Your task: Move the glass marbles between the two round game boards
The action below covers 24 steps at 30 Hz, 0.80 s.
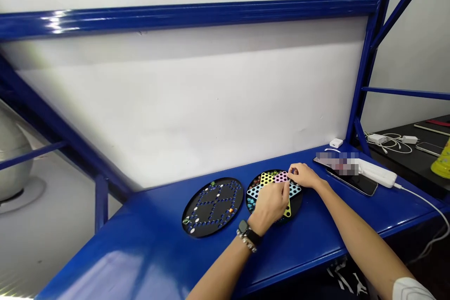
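A round black Chinese checkers board (249, 193) lies flat on the blue table, with a star of yellow, pink and blue points full of holes. Colored marbles (251, 203) sit in the pockets around the star. Over the board's middle, my left hand (271, 201) is closed with fingers curled; its fingertips are hidden. My right hand (303, 175) is at the board's far right edge by the pink point, thumb and fingers pinched together. Whatever either hand may hold is too small or hidden to name. To the left lies a second round black board (207, 218) with white, orange and green pieces.
Two phones (355, 182) and a white power bank (378, 172) with a cable lie at the table's right. Behind them is a white earphone case (336, 143). A blue metal frame (190, 16) and white wall stand behind. Chargers (378, 139) lie on the dark table at right.
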Each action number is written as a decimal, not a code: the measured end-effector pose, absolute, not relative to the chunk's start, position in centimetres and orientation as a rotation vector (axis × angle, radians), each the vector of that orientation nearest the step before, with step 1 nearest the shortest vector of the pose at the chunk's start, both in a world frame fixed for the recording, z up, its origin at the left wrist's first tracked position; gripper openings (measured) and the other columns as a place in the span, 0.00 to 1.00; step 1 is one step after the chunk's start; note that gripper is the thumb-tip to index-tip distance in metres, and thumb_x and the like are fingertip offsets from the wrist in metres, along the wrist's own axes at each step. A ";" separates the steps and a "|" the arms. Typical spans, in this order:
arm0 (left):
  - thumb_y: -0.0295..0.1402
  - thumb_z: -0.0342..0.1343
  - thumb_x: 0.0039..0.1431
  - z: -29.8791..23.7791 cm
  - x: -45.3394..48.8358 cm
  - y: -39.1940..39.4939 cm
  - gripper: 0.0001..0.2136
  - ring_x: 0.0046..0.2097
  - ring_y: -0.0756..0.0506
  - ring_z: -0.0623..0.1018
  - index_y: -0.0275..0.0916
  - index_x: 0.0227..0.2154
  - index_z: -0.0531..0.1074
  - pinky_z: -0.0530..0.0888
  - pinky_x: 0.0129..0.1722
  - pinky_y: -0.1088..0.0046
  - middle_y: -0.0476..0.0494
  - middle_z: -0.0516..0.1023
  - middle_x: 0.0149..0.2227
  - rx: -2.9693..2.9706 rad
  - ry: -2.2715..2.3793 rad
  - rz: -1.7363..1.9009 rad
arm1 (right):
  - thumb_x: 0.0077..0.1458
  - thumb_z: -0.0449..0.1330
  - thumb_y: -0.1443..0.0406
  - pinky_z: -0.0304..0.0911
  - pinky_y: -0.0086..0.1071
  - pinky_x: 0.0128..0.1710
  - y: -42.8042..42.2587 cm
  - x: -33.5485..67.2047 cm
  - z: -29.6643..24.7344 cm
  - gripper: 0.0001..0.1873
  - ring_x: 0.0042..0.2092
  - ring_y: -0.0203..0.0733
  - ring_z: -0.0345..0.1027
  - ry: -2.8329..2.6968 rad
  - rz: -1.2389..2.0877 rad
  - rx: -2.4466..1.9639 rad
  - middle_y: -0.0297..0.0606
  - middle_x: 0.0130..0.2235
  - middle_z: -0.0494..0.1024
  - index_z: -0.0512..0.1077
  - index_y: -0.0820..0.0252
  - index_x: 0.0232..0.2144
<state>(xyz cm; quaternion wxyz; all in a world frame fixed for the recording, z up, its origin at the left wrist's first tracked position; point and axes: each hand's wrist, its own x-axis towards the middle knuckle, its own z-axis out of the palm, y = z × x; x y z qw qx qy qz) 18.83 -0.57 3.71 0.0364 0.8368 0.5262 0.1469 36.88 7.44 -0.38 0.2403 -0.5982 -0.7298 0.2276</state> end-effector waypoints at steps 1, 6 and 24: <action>0.40 0.33 0.72 3.5 20.3 -0.5 0.27 0.27 0.46 0.75 0.40 0.26 0.73 0.62 0.27 0.69 0.40 0.78 0.25 2.604 1.585 0.434 | 0.56 0.59 0.60 0.51 0.27 0.28 7.5 36.9 -0.3 0.07 0.29 0.35 0.65 -1.995 0.617 -1.644 0.31 0.27 0.75 0.75 0.55 0.31; 0.36 0.35 0.72 2.1 23.8 0.2 0.22 0.32 0.43 0.79 0.35 0.38 0.75 0.67 0.30 0.69 0.33 0.80 0.33 2.692 1.547 0.334 | 0.58 0.58 0.57 0.52 0.28 0.28 7.8 36.8 -0.4 0.11 0.29 0.36 0.66 -1.956 0.576 -1.698 0.33 0.28 0.76 0.74 0.55 0.28; 0.31 0.44 0.68 2.8 23.9 -2.2 0.12 0.44 0.38 0.75 0.36 0.44 0.72 0.71 0.38 0.63 0.35 0.75 0.41 2.786 1.571 0.426 | 0.62 0.51 0.52 0.54 0.30 0.29 7.3 37.2 1.2 0.21 0.32 0.41 0.68 -1.601 0.455 -1.755 0.38 0.28 0.77 0.71 0.57 0.25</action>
